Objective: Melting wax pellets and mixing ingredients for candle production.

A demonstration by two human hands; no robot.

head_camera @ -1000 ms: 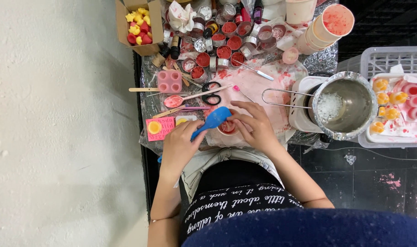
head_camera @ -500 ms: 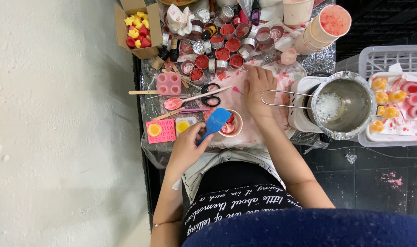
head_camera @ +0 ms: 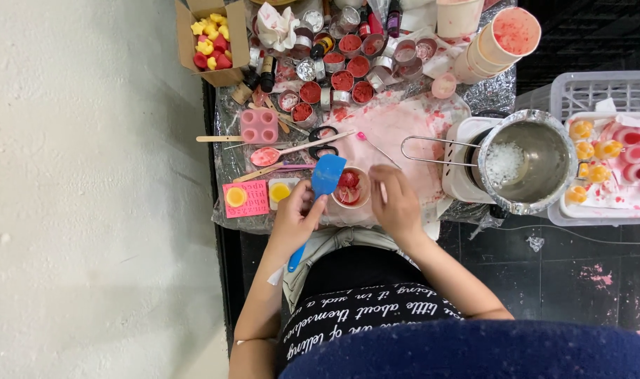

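I note a foil-covered, wax-stained worktop (head_camera: 474, 95) as the largest item, running from a pale wall on one side to a dark floor on the other. At its right edge a round stainless steel pot with a wire handle (head_camera: 537, 151) sits on a white base, holding white flakes. Beyond that edge a white tray of yellow and red wax shapes (head_camera: 618, 165) rests in a grey basket. At the far left corner stands an open brown cardboard box of yellow and red wax pieces (head_camera: 211, 35). Along the far edge I see a cluster of small round metal tins with red wax (head_camera: 348, 74). Near the left edge lies a pink four-cavity silicone mould (head_camera: 259, 125). At the near edge, centrally, sits a small paper cup of red wax (head_camera: 350, 188). The left hand (head_camera: 295, 217) is closed round the handle of a blue silicone spatula (head_camera: 327, 175), whose blade overlaps the cup's rim. The right hand (head_camera: 397, 203) grips a thin white stick (head_camera: 383, 191) just beside the cup.
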